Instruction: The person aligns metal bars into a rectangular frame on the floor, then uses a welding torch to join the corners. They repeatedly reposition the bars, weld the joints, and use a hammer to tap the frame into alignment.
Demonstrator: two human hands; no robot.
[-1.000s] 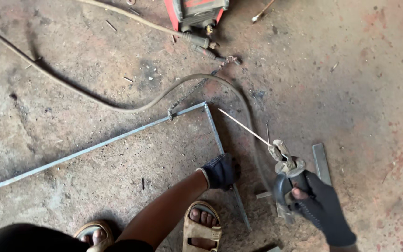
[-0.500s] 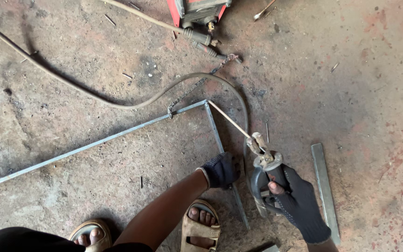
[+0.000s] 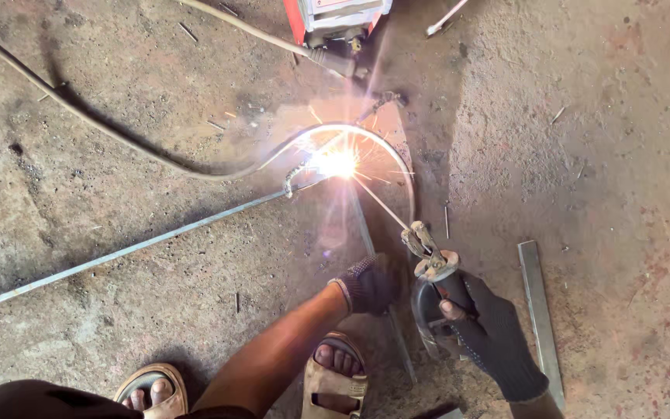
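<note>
The electrode holder [image 3: 428,260] is gripped in the gloved right hand [image 3: 482,330]; its rod [image 3: 381,203] runs far-left into the arc [image 3: 335,163]. The frame [image 3: 157,237] lies on the floor, its corner washed out by glare. The gloved left hand [image 3: 366,285] is closed on the near bar [image 3: 393,341], which is partly hidden.

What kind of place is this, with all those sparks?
Probably a metalworking or welding workshop. Bright sparks fly where thin metal bars meet on a rough concrete floor, and the gloved right hand holds a welding electrode holder.
</note>
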